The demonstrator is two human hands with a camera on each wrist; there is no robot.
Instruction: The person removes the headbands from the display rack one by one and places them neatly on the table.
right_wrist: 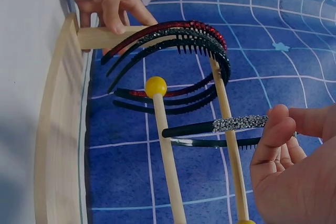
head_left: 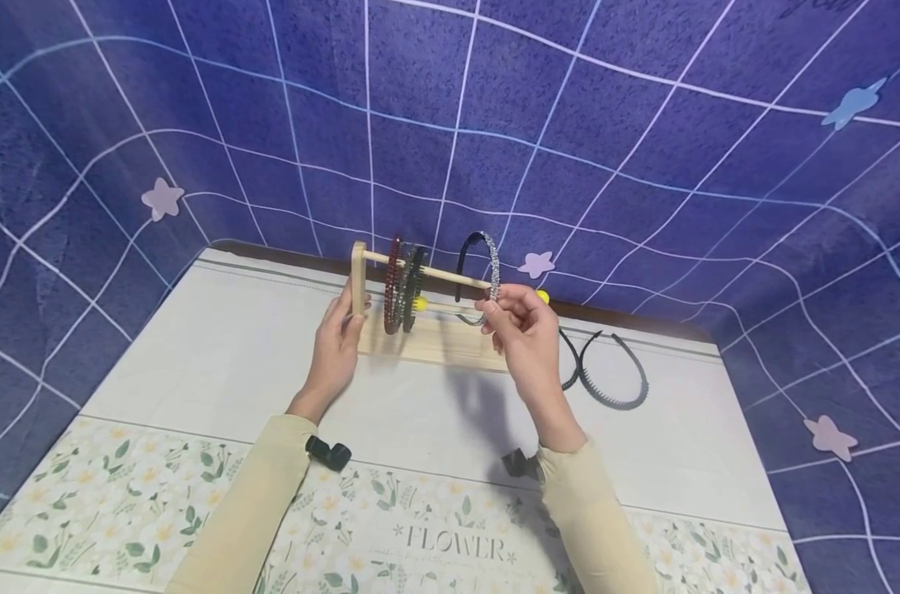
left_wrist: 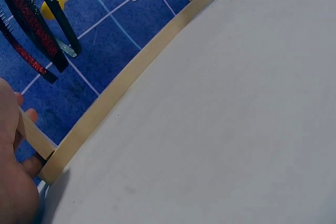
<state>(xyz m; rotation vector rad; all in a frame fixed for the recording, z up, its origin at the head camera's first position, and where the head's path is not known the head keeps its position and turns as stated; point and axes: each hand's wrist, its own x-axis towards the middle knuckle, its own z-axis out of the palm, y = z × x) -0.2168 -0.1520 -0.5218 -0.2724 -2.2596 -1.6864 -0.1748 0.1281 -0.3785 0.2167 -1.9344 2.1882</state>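
2 beige sleeves (head_left: 245, 503) meet black wrist cameras (head_left: 328, 453).

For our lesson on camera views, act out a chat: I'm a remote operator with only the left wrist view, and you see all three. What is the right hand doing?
Observer: In the head view, the right hand pinches a silver headband between thumb and fingers.
Operator: Is anything lying off the stand?
Observer: Yes, two dark headbands lie on the table, to the person's right of the stand.
Operator: I see only plain white on the table. Any word printed there?
Observer: Yes, the head view shows FLOWER on the floral strip, nearer the person than the stand.
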